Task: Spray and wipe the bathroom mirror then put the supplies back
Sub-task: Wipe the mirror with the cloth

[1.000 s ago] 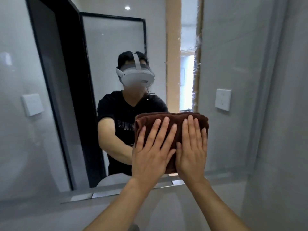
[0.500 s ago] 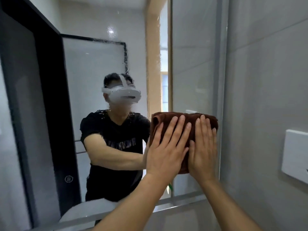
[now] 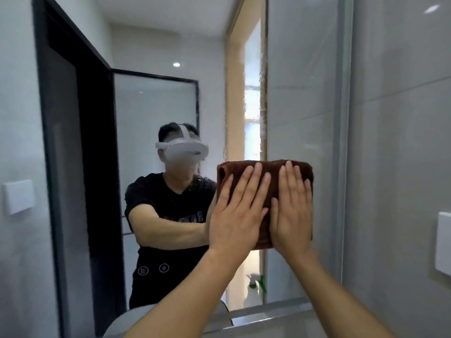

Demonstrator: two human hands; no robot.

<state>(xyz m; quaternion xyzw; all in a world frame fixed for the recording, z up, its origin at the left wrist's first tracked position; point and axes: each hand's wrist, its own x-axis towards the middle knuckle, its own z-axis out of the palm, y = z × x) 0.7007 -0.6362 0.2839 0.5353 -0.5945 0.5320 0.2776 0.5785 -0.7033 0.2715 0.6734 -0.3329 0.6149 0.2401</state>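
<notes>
Plainly the wiping stage is under way: both hands are pressing a folded brown towel (image 3: 273, 174) flat against the bathroom mirror (image 3: 302, 98), near its right edge and at about mid height. The left hand (image 3: 238, 215) is lying open on the cloth with its fingers (image 3: 244, 189) slightly spread and extended upward; the right hand (image 3: 291, 213) is sitting just beside it, touching it at the thumb side, with its fingers (image 3: 296, 186) held closer together and equally flat. Neither hand is pinching or gripping the towel; the palms are simply pinning it to the glass. Judging from this, the spraying is probably finished, since faint droplets are showing on the mirror left of the towel and along the reflected door frame above it, so more wiping is likely needed there. Putting the supplies back is not yet done. A white spray bottle (image 3: 253, 285) with a green trigger is showing low in the mirror, below the towel; whether any liquid is in it cannot be told, and no other container is in sight.
</notes>
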